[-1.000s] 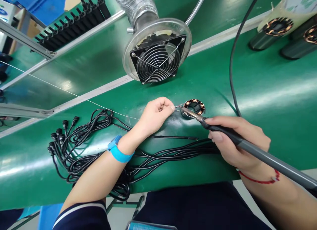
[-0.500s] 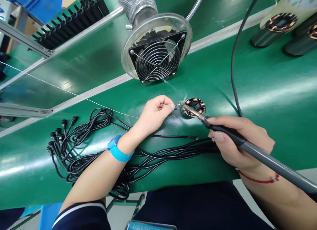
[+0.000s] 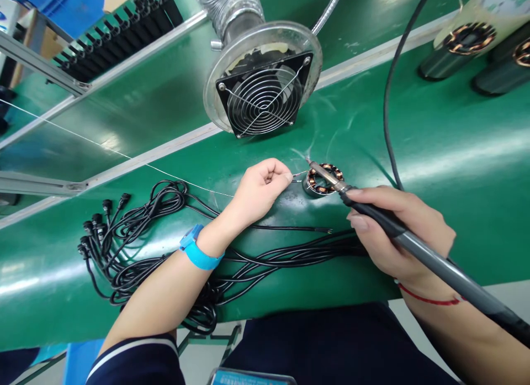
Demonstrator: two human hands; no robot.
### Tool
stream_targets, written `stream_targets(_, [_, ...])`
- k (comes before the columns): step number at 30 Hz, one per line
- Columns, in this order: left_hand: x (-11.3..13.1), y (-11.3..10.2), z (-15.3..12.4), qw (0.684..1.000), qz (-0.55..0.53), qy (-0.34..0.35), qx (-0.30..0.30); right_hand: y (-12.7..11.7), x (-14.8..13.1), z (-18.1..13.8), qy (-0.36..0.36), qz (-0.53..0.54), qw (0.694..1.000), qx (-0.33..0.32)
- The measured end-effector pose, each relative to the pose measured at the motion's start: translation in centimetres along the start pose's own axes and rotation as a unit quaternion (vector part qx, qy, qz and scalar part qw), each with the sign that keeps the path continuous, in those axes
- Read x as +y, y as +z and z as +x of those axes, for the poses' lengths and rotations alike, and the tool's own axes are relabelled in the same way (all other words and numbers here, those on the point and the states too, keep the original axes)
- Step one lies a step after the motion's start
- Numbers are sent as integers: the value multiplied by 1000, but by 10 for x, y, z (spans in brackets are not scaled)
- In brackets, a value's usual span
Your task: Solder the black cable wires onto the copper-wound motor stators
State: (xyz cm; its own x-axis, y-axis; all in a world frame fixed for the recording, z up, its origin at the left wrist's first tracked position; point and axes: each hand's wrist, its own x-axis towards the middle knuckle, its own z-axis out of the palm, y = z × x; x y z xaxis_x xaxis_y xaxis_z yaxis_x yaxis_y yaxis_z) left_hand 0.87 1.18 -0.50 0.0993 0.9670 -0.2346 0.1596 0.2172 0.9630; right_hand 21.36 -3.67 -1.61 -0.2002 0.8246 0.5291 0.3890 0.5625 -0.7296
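Note:
My left hand (image 3: 265,186) is closed in a pinch on a thin solder wire (image 3: 182,182), which runs in from the far left. Short thin ends stick out past the fingertips toward a small stator (image 3: 313,189) with copper windings, standing on the green bench. A soldering iron (image 3: 434,266) is gripped in my right hand (image 3: 408,227), its metal barrel crossing above the stator's ring. Its tip is just beyond the stator's upper left rim, with thin smoke around it. Whether the tip touches a wire, I cannot tell.
Black cables (image 3: 265,260) with round connectors (image 3: 99,222) lie around my left forearm. A fume extractor fan (image 3: 263,103) hangs behind the stator. More stators (image 3: 455,51) stand at the back right; the iron's cord (image 3: 387,98) loops nearby. Black parts (image 3: 120,40) line the upper shelf.
The iron's tip has shifted up and away from the stator's left rim, with smoke now spreading above it. My left hand has stayed almost still.

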Motion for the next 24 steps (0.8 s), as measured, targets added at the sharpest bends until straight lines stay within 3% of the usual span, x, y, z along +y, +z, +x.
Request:
stream_targets(5, [1,0,-1,1000,3,-5,-1,-5,-7,9,7,-17,999,-42])
stream_targets(12, [0,0,-1,1000,-8,3,-4,-16,-22,34,79,-34,992,-92])
stream_targets(17, [0,0,-1,1000,-12,14,-7,-1,-7,42,69,-40,991,-111])
stream_targets(24, [2,-1,-3,1000,-14,19,-5,19,11,31,41,-57,994,-88])
